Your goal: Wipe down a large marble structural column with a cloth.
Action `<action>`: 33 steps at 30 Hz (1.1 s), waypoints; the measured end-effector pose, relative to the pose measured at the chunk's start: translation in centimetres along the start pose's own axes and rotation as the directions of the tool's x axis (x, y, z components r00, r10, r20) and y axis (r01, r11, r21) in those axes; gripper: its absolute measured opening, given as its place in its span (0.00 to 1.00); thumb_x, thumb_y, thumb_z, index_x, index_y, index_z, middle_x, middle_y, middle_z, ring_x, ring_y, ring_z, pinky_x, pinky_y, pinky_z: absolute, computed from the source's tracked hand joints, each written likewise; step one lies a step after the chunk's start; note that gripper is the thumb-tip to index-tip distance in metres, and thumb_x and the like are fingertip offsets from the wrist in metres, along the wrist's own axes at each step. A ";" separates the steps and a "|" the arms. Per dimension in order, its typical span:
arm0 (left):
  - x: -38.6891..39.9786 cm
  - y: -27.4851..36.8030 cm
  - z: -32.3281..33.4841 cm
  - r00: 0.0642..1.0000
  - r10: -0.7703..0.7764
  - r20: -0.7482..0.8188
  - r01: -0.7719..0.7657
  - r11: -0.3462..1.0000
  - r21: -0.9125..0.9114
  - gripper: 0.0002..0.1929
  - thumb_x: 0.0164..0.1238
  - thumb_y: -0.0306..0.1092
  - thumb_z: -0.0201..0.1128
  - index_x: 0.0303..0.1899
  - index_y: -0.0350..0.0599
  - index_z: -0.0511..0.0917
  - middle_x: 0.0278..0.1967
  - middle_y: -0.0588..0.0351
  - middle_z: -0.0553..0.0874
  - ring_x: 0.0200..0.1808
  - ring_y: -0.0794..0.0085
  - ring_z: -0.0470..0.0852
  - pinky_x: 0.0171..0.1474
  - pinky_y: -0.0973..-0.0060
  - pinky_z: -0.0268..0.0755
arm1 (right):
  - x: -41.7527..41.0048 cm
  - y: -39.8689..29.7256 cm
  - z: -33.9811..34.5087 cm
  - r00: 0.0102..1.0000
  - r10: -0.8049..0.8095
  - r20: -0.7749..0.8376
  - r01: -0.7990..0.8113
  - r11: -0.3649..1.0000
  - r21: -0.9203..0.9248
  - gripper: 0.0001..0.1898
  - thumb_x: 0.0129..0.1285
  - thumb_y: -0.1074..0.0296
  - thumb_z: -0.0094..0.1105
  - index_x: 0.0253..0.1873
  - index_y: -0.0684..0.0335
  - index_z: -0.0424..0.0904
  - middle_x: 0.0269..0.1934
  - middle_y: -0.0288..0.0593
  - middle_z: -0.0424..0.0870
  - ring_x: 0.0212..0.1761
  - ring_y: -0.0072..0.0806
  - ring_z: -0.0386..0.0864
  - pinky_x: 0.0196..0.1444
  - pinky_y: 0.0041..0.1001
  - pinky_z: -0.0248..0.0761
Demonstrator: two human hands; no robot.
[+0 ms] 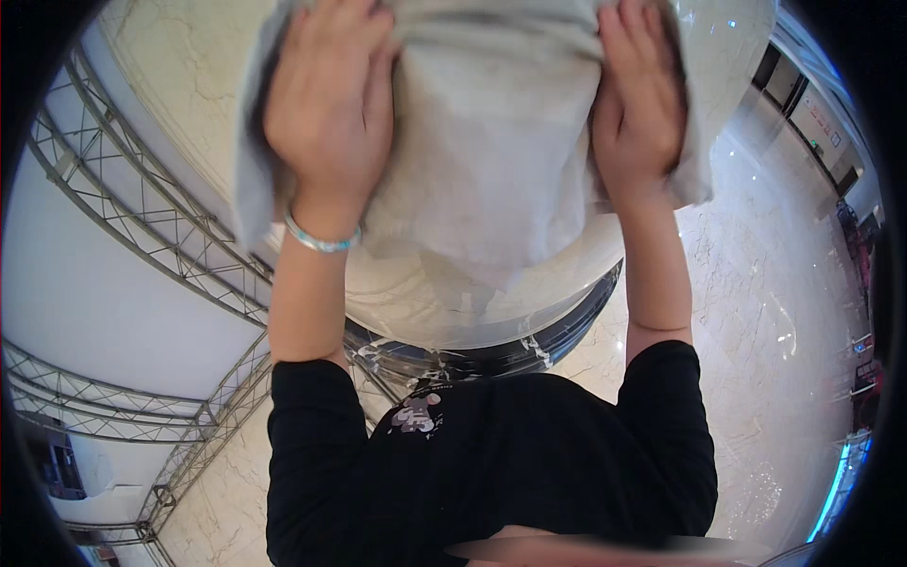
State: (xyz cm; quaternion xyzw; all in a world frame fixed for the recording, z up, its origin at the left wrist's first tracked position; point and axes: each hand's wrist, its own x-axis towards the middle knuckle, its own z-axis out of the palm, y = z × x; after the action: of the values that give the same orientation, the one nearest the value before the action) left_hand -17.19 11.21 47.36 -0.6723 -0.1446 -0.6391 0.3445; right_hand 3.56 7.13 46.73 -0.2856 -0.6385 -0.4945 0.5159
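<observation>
A light grey cloth (496,149) lies spread over a pale, glossy curved surface (468,312) before me, its lower corner hanging towards my body. On the cloth's left part rests my left hand (329,106), palm down, a beaded bracelet (322,237) at the wrist. My right hand (638,99) presses on its right part, fingers pointing away from me. Both hands look slightly blurred, and the fingertips reach the top rim of the picture. Whether the fingers pinch the fabric cannot be told.
A black, white-veined marble band (489,361) curves below the pale surface, close to my chest. Metal trusswork (177,248) with white panels (106,269) stands at the left. Glossy marble floor (758,298) stretches to the right, towards doors and a blue-lit strip (829,492).
</observation>
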 end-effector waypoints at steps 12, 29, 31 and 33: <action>-8.9 1.6 -2.3 0.981 0.069 0.183 -0.064 0.997 -0.029 0.06 0.50 0.22 0.61 0.32 0.36 0.79 0.42 0.44 0.81 0.49 0.55 0.77 0.52 0.63 0.67 | -7.1 -2.4 -1.9 0.963 0.072 0.258 -0.093 0.993 0.069 0.18 0.48 0.88 0.52 0.47 0.70 0.75 0.49 0.56 0.75 0.56 0.49 0.70 0.60 0.38 0.60; -12.0 2.6 -3.1 0.969 0.018 0.247 -0.005 0.999 -0.054 0.06 0.54 0.20 0.57 0.34 0.32 0.77 0.46 0.42 0.79 0.54 0.53 0.74 0.59 0.63 0.60 | -11.7 -4.2 -2.8 0.961 0.033 0.276 -0.067 0.991 0.113 0.16 0.52 0.87 0.47 0.47 0.75 0.75 0.50 0.60 0.73 0.58 0.51 0.67 0.61 0.40 0.58; -11.8 3.1 -2.9 0.971 0.010 0.238 0.010 0.996 -0.084 0.06 0.54 0.19 0.57 0.34 0.32 0.77 0.46 0.42 0.79 0.53 0.53 0.74 0.59 0.62 0.60 | -11.1 -4.2 -2.6 0.962 0.064 0.265 -0.089 0.993 0.083 0.17 0.52 0.87 0.47 0.48 0.74 0.74 0.51 0.60 0.73 0.58 0.52 0.66 0.61 0.40 0.57; -9.9 2.4 -1.5 0.994 -0.008 0.105 0.013 0.999 -0.051 0.06 0.53 0.18 0.56 0.34 0.33 0.76 0.45 0.42 0.79 0.52 0.51 0.75 0.57 0.62 0.62 | -9.9 -3.8 -1.8 0.964 0.094 0.249 -0.111 0.992 0.055 0.18 0.52 0.87 0.46 0.49 0.74 0.73 0.52 0.60 0.72 0.58 0.52 0.66 0.62 0.40 0.57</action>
State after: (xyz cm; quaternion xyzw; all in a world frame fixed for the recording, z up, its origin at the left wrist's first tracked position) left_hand -18.16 10.97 37.10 -0.7127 -0.1495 -0.6083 0.3157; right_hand 3.94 5.61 36.09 -0.3595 -0.6986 -0.4057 0.4670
